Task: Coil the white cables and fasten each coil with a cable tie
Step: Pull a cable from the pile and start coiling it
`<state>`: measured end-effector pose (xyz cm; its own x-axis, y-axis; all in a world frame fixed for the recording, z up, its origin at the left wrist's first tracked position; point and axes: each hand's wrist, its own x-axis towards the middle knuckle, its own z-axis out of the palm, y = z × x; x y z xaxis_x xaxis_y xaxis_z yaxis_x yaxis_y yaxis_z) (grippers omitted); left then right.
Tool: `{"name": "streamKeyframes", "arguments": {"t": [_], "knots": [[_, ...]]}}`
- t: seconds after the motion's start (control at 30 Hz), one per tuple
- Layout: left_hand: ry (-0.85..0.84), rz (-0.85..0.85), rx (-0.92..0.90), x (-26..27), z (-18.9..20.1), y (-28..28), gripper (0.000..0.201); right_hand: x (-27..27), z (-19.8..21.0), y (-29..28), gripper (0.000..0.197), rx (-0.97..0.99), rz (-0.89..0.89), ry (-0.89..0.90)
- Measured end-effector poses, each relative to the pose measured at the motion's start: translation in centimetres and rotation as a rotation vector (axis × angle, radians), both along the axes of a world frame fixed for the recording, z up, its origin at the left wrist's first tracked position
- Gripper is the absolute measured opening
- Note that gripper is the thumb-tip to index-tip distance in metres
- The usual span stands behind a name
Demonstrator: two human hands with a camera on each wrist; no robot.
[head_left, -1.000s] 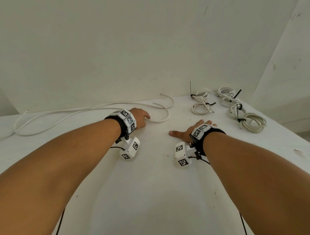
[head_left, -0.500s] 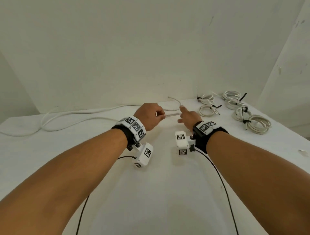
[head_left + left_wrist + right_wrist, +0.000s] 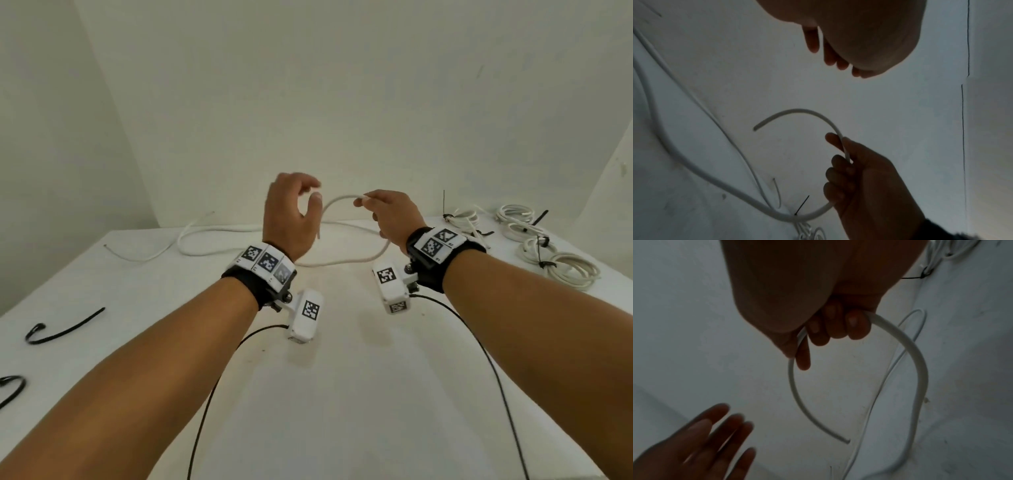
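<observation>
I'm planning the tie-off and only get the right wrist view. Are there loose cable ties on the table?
Observer: Yes. The head view shows a black cable tie on the left side of the table, and a second curled tie nearer you.
Operator: Any coils finished?
Observer: Several tied coils lie clustered at the far right.
Operator: Where does the rest run?
Observer: From the right hand, the white cable trails left along the table's back edge.
</observation>
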<state>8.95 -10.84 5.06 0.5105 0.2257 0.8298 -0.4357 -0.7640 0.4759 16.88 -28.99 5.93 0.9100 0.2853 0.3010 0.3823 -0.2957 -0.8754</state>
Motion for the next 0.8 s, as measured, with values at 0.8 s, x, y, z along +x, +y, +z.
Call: {"name": "streamKeyframes", "arguments": {"t": [0.8], "knots": [[0.626,-1.132,-0.945,-16.5,1.2,0.0,0.045,-5.5,0.5,5.2,0.014,0.258,0.465,-0.044]]}}
